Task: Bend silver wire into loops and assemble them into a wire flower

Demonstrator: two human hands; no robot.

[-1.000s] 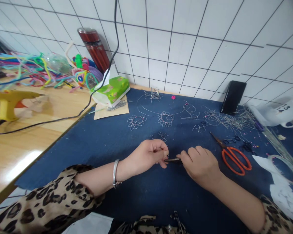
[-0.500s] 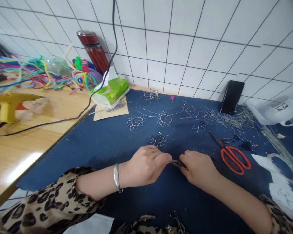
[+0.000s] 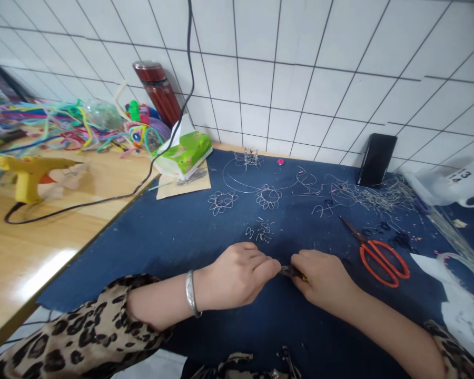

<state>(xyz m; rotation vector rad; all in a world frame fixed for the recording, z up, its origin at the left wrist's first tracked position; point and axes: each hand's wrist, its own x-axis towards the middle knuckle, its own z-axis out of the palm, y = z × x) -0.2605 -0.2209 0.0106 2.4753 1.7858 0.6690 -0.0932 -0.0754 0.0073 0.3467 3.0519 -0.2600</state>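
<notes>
My right hand [image 3: 323, 276] is closed round a pair of pliers [image 3: 287, 270], whose dark jaws point left and whose handle shows a bit of yellow. My left hand [image 3: 243, 275] is pinched shut right at the jaws' tip; what lies between its fingers is too small to make out. Just beyond the hands lie several short bent wire pieces [image 3: 263, 230] on the dark blue mat [image 3: 174, 239]. Farther back are two flower-shaped wire rings, a left ring [image 3: 222, 202] and a right ring [image 3: 269, 197].
Orange-handled scissors [image 3: 384, 262] lie to the right. Behind them are tangled wire [image 3: 387, 195], a phone [image 3: 376, 159] leaning on the tiled wall and a white mug [image 3: 470, 181]. At left are a yellow glue gun [image 3: 28, 173], its cord, a tissue pack [image 3: 185, 153] and a red thermos [image 3: 158, 92].
The view has shifted slightly, so everything sits a little lower and to the right. Both hands keep nearly the same pose, with the pliers still at the left fingertips.
</notes>
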